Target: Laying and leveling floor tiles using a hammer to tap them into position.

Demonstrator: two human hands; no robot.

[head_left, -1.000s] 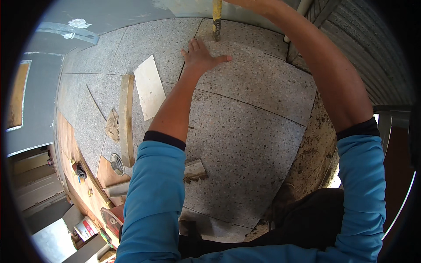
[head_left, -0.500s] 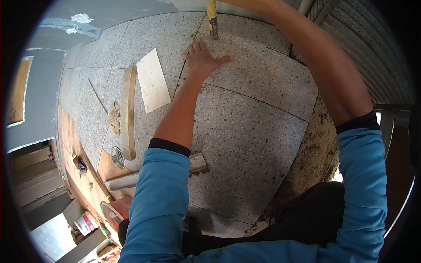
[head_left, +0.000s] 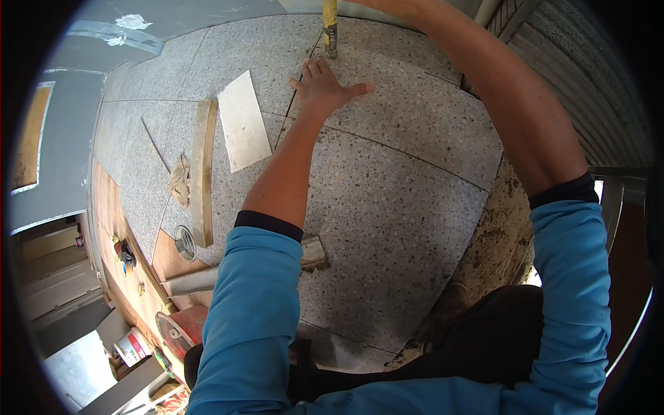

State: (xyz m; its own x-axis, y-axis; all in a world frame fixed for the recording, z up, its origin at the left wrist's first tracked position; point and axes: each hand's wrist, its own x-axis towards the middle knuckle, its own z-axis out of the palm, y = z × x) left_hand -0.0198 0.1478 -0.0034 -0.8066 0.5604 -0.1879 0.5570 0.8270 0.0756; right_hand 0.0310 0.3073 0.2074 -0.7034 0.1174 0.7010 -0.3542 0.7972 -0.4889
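Note:
My left hand [head_left: 322,88] lies on a speckled grey floor tile [head_left: 415,104], fingers spread and thumb out to the right. Just beyond its fingertips, a yellow rod or tool handle [head_left: 330,31] with a dark, worn lower end stands nearly upright. Its upper part is cut off by the frame, so its kind is unclear. My right forearm [head_left: 477,62] arches up and over to the top edge near that rod. The right hand itself is beyond the frame, and whether it grips the rod cannot be seen.
Left of my left arm lie a white rectangular sheet [head_left: 244,123], a long wooden bar [head_left: 203,173], a crumpled cloth [head_left: 180,181] and a round metal can [head_left: 185,243]. A metal straightedge [head_left: 194,281] and a red round-ended object [head_left: 183,328] sit nearer. Corrugated metal [head_left: 581,83] borders the right.
The yellow rod has shifted slightly up and left. My left hand stays spread on the tile, and the whole view has moved only a little.

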